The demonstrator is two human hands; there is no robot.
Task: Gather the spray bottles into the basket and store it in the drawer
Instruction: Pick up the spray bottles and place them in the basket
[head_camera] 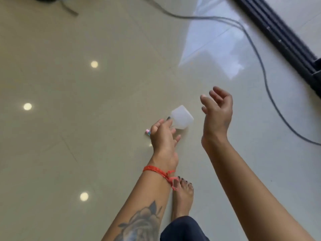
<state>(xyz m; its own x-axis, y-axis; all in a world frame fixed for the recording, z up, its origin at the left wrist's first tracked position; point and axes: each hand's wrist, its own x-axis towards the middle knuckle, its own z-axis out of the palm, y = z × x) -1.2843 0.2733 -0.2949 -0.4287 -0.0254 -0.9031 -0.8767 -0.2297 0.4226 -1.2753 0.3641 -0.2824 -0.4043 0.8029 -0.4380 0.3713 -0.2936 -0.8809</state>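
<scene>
My left hand (163, 136) grips a translucent white spray bottle (182, 117) near its neck, above the glossy floor. The bottle's body points up and to the right; a pink tip of its nozzle (147, 131) sticks out at the left of my fingers. My right hand (217, 112) hovers just right of the bottle, fingers apart and curled, holding nothing. Neither a basket nor a drawer is in view.
Beige polished floor tiles (86, 136) reflect ceiling lights. A dark cable (260, 66) runs across the upper right. A black rail-like object (281, 35) lies at the top right. My bare foot (183, 195) stands below my hands.
</scene>
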